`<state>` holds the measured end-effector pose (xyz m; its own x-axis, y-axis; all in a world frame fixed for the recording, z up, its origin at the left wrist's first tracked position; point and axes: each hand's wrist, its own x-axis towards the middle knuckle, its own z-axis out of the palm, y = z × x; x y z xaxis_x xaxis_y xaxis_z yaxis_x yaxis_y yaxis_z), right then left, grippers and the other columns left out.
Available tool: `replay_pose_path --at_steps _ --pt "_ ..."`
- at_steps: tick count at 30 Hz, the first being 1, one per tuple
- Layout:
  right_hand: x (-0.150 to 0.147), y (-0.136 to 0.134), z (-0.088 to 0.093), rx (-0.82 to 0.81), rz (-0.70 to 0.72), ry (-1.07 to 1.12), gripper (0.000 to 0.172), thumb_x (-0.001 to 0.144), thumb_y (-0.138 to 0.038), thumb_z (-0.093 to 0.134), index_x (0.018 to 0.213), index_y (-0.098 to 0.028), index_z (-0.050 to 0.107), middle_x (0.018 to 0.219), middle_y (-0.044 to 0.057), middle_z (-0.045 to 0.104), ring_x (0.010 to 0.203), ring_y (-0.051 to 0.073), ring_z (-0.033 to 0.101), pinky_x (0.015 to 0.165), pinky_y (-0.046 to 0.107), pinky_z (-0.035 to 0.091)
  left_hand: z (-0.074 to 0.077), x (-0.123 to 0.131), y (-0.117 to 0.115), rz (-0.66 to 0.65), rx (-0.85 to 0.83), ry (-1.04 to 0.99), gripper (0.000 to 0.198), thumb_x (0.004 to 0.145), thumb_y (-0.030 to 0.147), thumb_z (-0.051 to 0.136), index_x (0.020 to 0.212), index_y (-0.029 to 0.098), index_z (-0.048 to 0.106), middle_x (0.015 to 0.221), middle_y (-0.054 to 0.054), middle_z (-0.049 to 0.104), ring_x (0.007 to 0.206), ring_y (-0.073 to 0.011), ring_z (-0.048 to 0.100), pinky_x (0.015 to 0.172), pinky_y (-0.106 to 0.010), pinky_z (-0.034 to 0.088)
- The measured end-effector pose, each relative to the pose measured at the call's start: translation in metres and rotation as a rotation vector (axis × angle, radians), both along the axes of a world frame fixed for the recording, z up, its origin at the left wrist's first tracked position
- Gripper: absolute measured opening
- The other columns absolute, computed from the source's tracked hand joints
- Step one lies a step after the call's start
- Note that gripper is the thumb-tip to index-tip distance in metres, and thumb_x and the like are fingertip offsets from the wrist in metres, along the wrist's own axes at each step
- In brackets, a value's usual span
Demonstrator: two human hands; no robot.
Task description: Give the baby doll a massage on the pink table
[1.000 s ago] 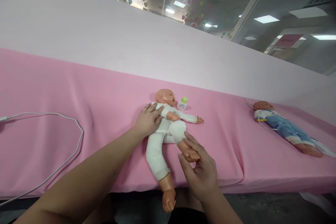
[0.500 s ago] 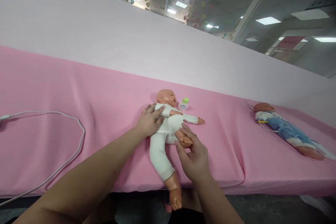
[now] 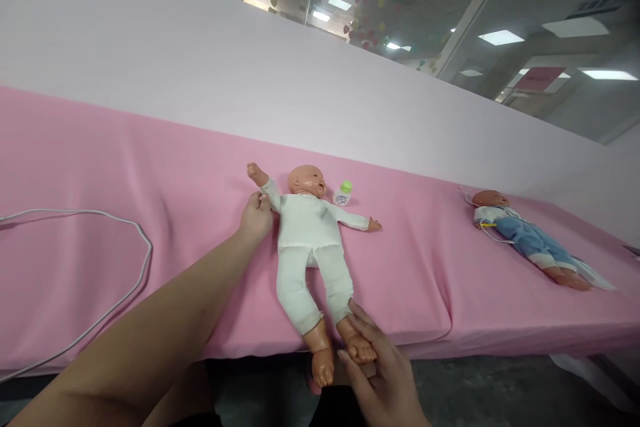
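As the doll lies on its back on the pink sheet, its long body runs feet-first to the near edge. Nearer its head, the left hand, curled almost closed, pinches one sleeve. Lower down, the right hand, half open, curves around one foot; whether it grips is hard to tell.

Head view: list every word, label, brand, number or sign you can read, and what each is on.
None can be read.
Label on the green-capped bottle beside the doll: dark print, too small.
Pink sign, upper right: too blurred.
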<state>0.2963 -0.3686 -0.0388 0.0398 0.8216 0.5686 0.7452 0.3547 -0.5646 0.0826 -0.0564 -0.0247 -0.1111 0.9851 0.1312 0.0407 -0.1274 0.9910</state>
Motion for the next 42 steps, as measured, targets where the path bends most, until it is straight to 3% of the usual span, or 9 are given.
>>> replay_pose_path --at_steps 6,9,13,17,22,30,33,36,42 --pt "-0.001 0.0 -0.014 -0.024 0.004 -0.038 0.052 0.091 -0.029 0.072 0.142 -0.025 0.06 0.139 0.012 0.069 0.12 0.031 0.072 0.099 0.043 0.063 0.002 -0.001 -0.003 0.031 0.004 0.028 0.032 0.102 0.048 0.046 0.112 0.023 0.062 0.105 -0.011 0.075 0.098 -0.0271 0.071 0.089 -0.042 0.055" --pt "0.001 0.001 -0.002 -0.018 -0.031 -0.001 0.05 0.091 -0.03 0.072 0.14 -0.025 0.061 0.137 0.012 0.071 0.119 0.032 0.072 0.097 0.042 0.064 0.009 0.001 -0.012 0.003 0.069 0.175 0.034 0.102 0.047 0.046 0.116 0.024 0.066 0.107 -0.009 0.076 0.097 -0.0265 0.071 0.091 -0.042 0.055" --pt "0.001 0.01 0.023 0.001 -0.045 0.052 0.051 0.093 -0.027 0.07 0.142 -0.028 0.059 0.14 0.01 0.069 0.126 0.031 0.069 0.103 0.046 0.062 0.017 0.01 -0.023 -0.028 0.284 0.345 0.038 0.096 0.041 0.06 0.13 0.027 0.069 0.128 -0.006 0.073 0.114 -0.0251 0.068 0.103 -0.04 0.053" --pt "-0.004 0.033 0.039 0.066 -0.031 0.095 0.052 0.091 -0.027 0.071 0.142 -0.027 0.059 0.143 0.011 0.067 0.131 0.032 0.065 0.107 0.05 0.059 0.018 0.019 -0.031 -0.077 0.463 0.655 0.035 0.094 0.033 0.061 0.126 0.029 0.075 0.142 -0.006 0.064 0.133 -0.0279 0.055 0.117 -0.044 0.044" --pt "-0.012 0.071 0.047 0.071 -0.052 0.101 0.05 0.091 -0.028 0.069 0.14 -0.027 0.061 0.143 0.01 0.067 0.13 0.031 0.066 0.106 0.048 0.06 0.018 0.018 -0.036 -0.157 0.628 0.946 0.043 0.097 0.036 0.058 0.138 0.029 0.069 0.149 -0.012 0.056 0.141 -0.0337 0.045 0.119 -0.052 0.039" --pt "-0.015 0.118 0.043 0.035 -0.062 0.123 0.047 0.091 -0.031 0.067 0.138 -0.026 0.061 0.143 0.01 0.067 0.13 0.029 0.066 0.107 0.048 0.058 0.015 0.018 -0.035 -0.266 0.556 1.026 0.055 0.098 0.034 0.055 0.152 0.039 0.054 0.168 -0.006 0.033 0.159 -0.0421 0.014 0.124 -0.063 0.024" --pt "-0.014 0.11 0.043 0.031 -0.044 0.149 0.048 0.091 -0.029 0.068 0.138 -0.026 0.061 0.144 0.01 0.066 0.13 0.029 0.066 0.104 0.047 0.06 0.013 0.017 -0.033 -0.283 0.494 0.986 0.06 0.099 0.038 0.054 0.158 0.037 0.046 0.172 -0.007 0.026 0.16 -0.0417 0.012 0.125 -0.063 0.022" --pt "-0.009 0.086 0.043 0.039 -0.061 0.169 0.048 0.092 -0.029 0.069 0.139 -0.027 0.06 0.145 0.011 0.065 0.132 0.029 0.064 0.107 0.048 0.058 0.01 0.015 -0.03 -0.255 0.398 0.917 0.065 0.098 0.045 0.055 0.161 0.033 0.041 0.172 -0.012 0.026 0.158 -0.0413 0.019 0.124 -0.061 0.025" --pt "0.001 0.028 0.035 -0.009 -0.06 0.11 0.046 0.093 -0.029 0.07 0.138 -0.026 0.062 0.142 0.012 0.067 0.13 0.032 0.066 0.107 0.049 0.058 0.006 0.011 -0.018 -0.138 0.259 0.638 0.063 0.102 0.055 0.045 0.156 0.024 0.048 0.153 -0.017 0.053 0.136 -0.034 0.056 0.112 -0.05 0.046"
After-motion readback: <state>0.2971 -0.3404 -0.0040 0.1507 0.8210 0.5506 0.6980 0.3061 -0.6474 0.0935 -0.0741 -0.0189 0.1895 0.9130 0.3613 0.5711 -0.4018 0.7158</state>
